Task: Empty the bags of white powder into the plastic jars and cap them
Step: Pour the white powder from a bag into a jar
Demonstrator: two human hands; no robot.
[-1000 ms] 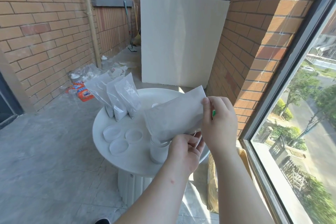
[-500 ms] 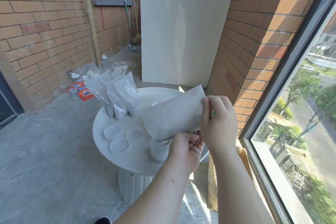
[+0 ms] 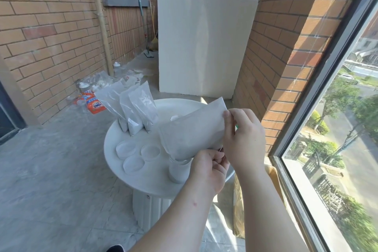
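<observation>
The bag of white powder [image 3: 192, 131] is held tilted over the near edge of the worktop [image 3: 108, 155], its lower end resting at the mouth of an open plastic jar [image 3: 178, 173] that already looks partly filled. The left hand [image 3: 208, 172] is curled round the bag's lower corner beside the jar's rim. The right hand [image 3: 243, 139] pinches the raised upper edge between thumb and fingers. Whether powder is running at this instant cannot be told, since the bag hides the jar's mouth.

Neither hand holds the jar, and it stands close to the worktop's edge. A tug or push from the bag could tip it or slide it off. If the bag's mouth slips off the rim, or the raised end is lifted too sharply, powder could surge and spill over the rim.

To the left of the jar lie three shallow round caps [image 3: 133, 163]. Behind them stand three more bags [image 3: 131, 108], upright and leaning together, and a second jar [image 3: 175, 117] just shows past the held bag. An orange detergent packet [image 3: 94, 105] lies on the floor by the brick wall.

Compared with a second ago, almost nothing differs. Both holds and the tilt are the same. The bag's top corner sits slightly further left, which may be head movement only.
</observation>
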